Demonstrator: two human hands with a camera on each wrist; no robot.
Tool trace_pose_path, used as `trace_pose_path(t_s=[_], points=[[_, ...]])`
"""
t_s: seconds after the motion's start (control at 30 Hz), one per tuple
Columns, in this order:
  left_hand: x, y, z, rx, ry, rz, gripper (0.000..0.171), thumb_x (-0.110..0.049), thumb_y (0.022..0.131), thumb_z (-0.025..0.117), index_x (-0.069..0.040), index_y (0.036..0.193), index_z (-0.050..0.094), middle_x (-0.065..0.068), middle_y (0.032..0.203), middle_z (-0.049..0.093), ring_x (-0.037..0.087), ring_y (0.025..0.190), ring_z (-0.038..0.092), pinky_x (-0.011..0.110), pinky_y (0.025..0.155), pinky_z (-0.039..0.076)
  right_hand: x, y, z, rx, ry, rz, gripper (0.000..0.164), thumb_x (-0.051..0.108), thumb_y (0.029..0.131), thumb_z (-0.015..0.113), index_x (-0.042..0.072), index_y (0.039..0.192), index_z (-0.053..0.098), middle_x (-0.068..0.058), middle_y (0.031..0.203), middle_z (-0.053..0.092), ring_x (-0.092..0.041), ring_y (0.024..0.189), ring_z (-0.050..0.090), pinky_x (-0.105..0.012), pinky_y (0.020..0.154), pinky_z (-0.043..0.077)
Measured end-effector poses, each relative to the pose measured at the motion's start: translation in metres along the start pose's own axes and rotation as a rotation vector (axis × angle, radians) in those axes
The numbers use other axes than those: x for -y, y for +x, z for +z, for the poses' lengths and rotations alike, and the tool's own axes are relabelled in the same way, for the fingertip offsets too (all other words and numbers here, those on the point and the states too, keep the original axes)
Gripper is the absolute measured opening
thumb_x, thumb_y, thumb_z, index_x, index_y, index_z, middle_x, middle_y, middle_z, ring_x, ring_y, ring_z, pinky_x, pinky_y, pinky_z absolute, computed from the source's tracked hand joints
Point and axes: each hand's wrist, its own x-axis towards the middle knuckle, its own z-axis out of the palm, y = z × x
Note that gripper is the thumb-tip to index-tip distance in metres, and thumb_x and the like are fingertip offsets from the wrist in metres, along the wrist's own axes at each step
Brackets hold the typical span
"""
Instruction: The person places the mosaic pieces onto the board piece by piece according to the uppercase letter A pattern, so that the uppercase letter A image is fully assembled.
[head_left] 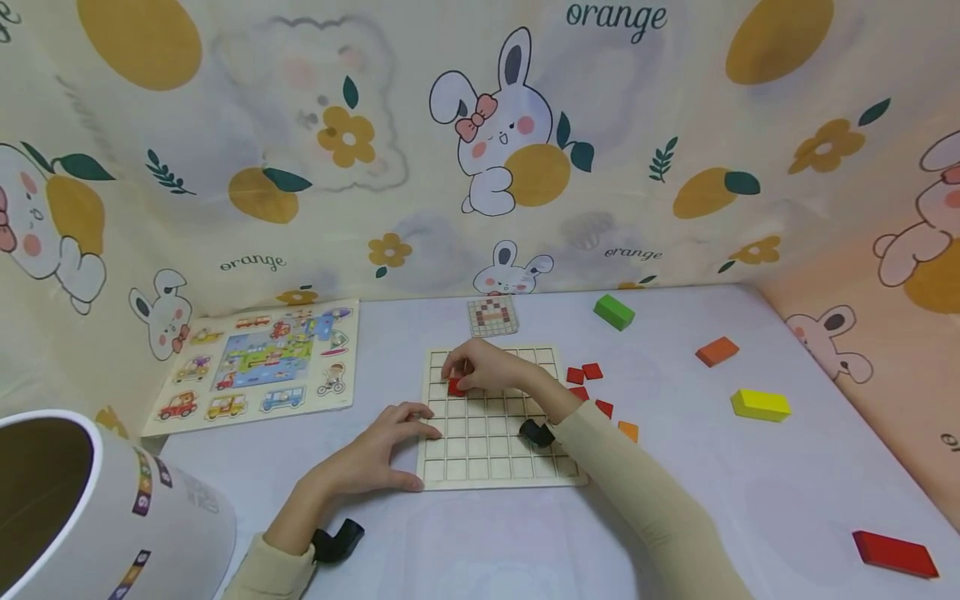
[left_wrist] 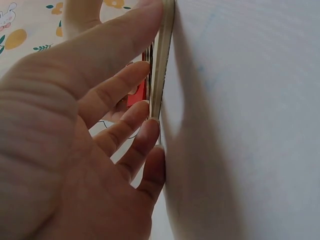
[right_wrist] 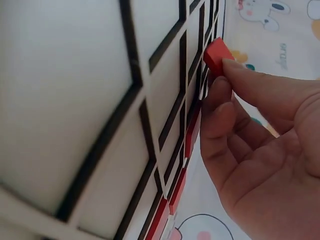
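A pale wooden board [head_left: 468, 471] with a square grid lies in the middle of the table. Above its upper left part, my right hand [head_left: 487, 367] pinches a small red square tile [right_wrist: 218, 54] between thumb and fingers. In the right wrist view, more red tiles [right_wrist: 192, 132] line up along the grid below the fingers; whether they sit in cells I cannot tell. My left hand [head_left: 375, 454] rests at the board's left edge, fingers extended, thumb by the near left corner. Several loose red tiles [head_left: 575, 376] and an orange tile [head_left: 628, 431] lie right of the board.
A small pattern card [head_left: 492, 317] lies behind the board. Green [head_left: 614, 312], orange [head_left: 717, 351], yellow [head_left: 761, 405] and red [head_left: 896, 554] blocks are spread along the right. A picture puzzle board [head_left: 341, 392] lies at back left, and a white bin [head_left: 202, 533] stands at front left.
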Motion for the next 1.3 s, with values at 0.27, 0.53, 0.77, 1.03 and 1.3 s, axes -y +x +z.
trace_pose_path(t_s=[0.27, 0.53, 0.77, 1.03, 1.3], points=[[0.001, 0.000, 0.000, 0.001, 0.011, 0.001, 0.060, -0.030, 0.075, 0.087, -0.025, 0.129, 0.063, 0.002, 0.148, 0.039, 0.028, 0.139, 0.029, 0.058, 0.112, 0.028, 0.006, 0.000, 0.003, -0.032, -0.094, 0.053, 0.012, -0.005, 0.086, 0.073, 0.003, 0.094, 0.073, -0.001, 0.080, 0.061, -0.012, 0.074, 0.052, -0.023, 0.066, 0.045], [0.002, 0.002, 0.000, 0.002, 0.016, 0.007, 0.060, -0.031, 0.075, 0.087, -0.026, 0.129, 0.062, 0.002, 0.148, 0.039, 0.028, 0.140, 0.029, 0.058, 0.112, 0.027, 0.007, -0.015, -0.005, -0.085, -0.175, 0.043, 0.012, 0.002, 0.089, 0.070, 0.006, 0.099, 0.077, 0.001, 0.084, 0.065, -0.012, 0.075, 0.053, -0.025, 0.069, 0.046], [0.001, 0.002, 0.000, -0.002, 0.015, 0.003, 0.060, -0.030, 0.074, 0.087, -0.025, 0.129, 0.063, 0.002, 0.147, 0.040, 0.028, 0.139, 0.029, 0.058, 0.112, 0.027, -0.003, -0.059, -0.035, -0.185, -0.076, 0.048, 0.012, 0.003, 0.093, 0.067, -0.001, 0.102, 0.073, -0.005, 0.085, 0.067, -0.018, 0.072, 0.054, -0.030, 0.065, 0.047], [0.000, 0.002, 0.001, -0.001, 0.010, -0.005, 0.061, -0.029, 0.073, 0.088, -0.023, 0.129, 0.063, 0.002, 0.147, 0.040, 0.028, 0.139, 0.029, 0.057, 0.112, 0.027, -0.041, -0.123, -0.072, -0.289, -0.145, 0.181, 0.018, 0.000, 0.089, 0.068, -0.001, 0.107, 0.070, -0.007, 0.096, 0.067, -0.023, 0.084, 0.056, -0.032, 0.070, 0.049], [0.000, 0.001, 0.002, -0.004, 0.010, -0.010, 0.061, -0.029, 0.073, 0.088, -0.023, 0.128, 0.063, 0.002, 0.147, 0.040, 0.028, 0.139, 0.029, 0.057, 0.112, 0.027, -0.071, -0.158, -0.082, -0.260, -0.132, 0.306, 0.028, 0.004, 0.087, 0.074, -0.002, 0.113, 0.067, -0.013, 0.106, 0.063, -0.028, 0.093, 0.054, -0.035, 0.080, 0.048]])
